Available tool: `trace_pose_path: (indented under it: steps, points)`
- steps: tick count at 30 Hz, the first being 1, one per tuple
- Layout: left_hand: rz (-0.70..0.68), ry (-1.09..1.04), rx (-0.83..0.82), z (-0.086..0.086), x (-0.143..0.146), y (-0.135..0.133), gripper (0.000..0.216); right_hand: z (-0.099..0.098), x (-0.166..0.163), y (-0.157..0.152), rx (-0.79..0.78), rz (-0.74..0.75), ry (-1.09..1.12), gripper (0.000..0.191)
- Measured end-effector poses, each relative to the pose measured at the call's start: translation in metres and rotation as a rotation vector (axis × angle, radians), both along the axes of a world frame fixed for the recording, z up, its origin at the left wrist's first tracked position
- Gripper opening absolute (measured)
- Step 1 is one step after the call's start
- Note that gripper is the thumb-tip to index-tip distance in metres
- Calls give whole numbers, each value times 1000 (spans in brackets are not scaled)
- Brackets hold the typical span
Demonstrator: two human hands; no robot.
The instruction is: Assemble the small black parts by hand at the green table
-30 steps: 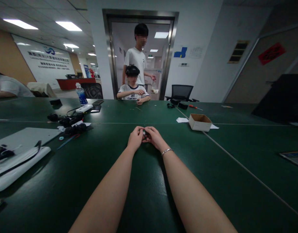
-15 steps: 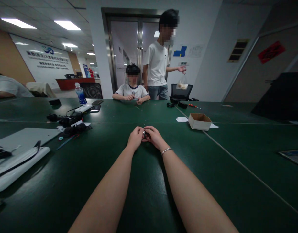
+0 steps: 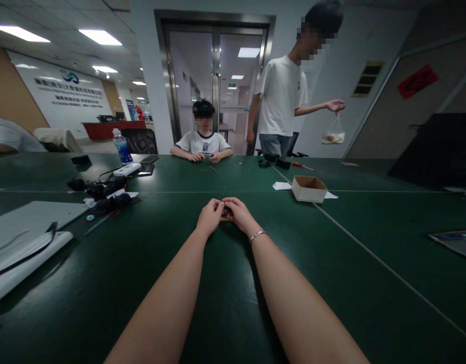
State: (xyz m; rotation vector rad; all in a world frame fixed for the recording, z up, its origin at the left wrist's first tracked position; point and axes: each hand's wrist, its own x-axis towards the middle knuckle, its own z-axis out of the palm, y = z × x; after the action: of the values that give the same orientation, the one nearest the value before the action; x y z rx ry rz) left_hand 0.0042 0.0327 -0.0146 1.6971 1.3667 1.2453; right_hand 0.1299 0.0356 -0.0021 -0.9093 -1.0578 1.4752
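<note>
My left hand and my right hand meet above the middle of the dark green table. Their fingertips are pinched together and touch each other. Whatever lies between the fingers is small and mostly hidden, so its kind does not show. Both forearms reach forward from the bottom of the view, and a silver bracelet circles my right wrist.
An open cardboard box stands right of my hands beside white paper. To the left lie black gear, a silver laptop and a bottle. A seated person is opposite; another person holds a plastic bag.
The standing person has moved to the right with the plastic bag. A small shiny bit seen between my fingers before is now hidden. My hands stay nearly in place.
</note>
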Motion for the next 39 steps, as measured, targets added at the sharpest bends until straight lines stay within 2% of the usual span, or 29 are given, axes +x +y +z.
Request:
trace_pose_path:
  steps: [4,8,24,30,39]
  points:
    - [102,186,-34,12,3,-11,36,-1,1,1,9,-14,-8,11]
    - [122,232,-34,18,6,-15,42,-2,2,2,19,-2,-21,14]
    - [96,292,-46,15,6,-11,52,4,1,-4,7,17,-32,25]
    - [91,381,-77,20,6,-15,55,3,-1,-3,14,15,-23,25]
    - [92,398,-77,22,6,-17,55,4,0,-4,-4,31,-22,21]
